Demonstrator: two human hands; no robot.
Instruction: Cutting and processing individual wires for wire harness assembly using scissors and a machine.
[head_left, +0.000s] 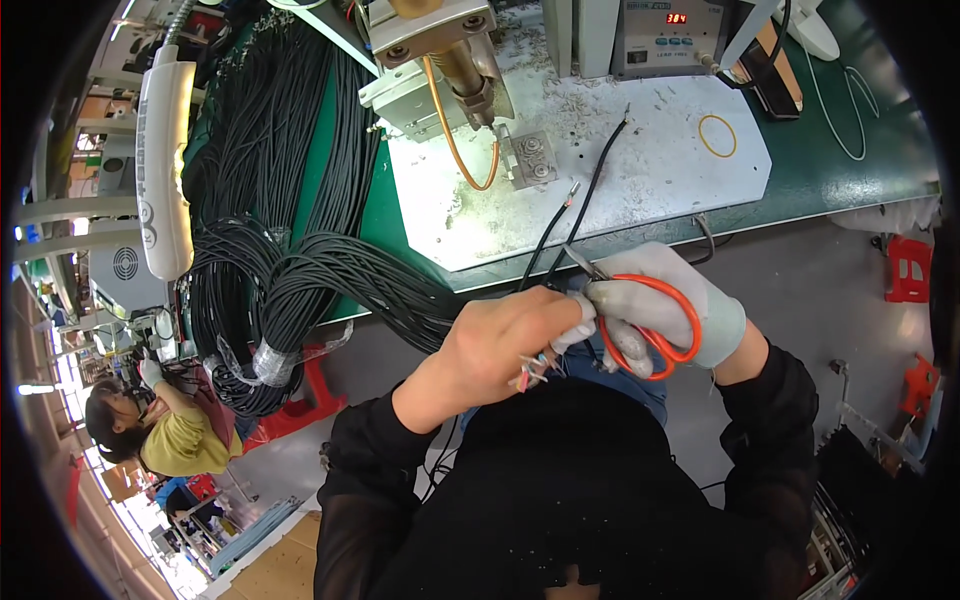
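Observation:
My right hand [715, 300], in a pale glove, is closed on scissors with orange-red loop handles [692, 318]. The scissors' blades [580, 260] point up and left, beside the fingers of my left hand [505, 335]. That hand is bare except for white coverings on its fingertips, and its fingers are closed on black cable. Small coloured wire ends [530, 373] stick out below it. Beyond my hands, a black cable [598, 172] and a shorter cable end with bared wire [570, 197] reach onto the white metal plate [650, 150]. Where the blades meet the cable is hidden.
A bench press [455, 75] with an orange-brown hose stands on the plate, next to a control box [668, 45]. Thick bundles of black cable [350, 275] hang over the green bench at left. A yellow band [717, 136] lies at right. Another person [190, 430] sits far left.

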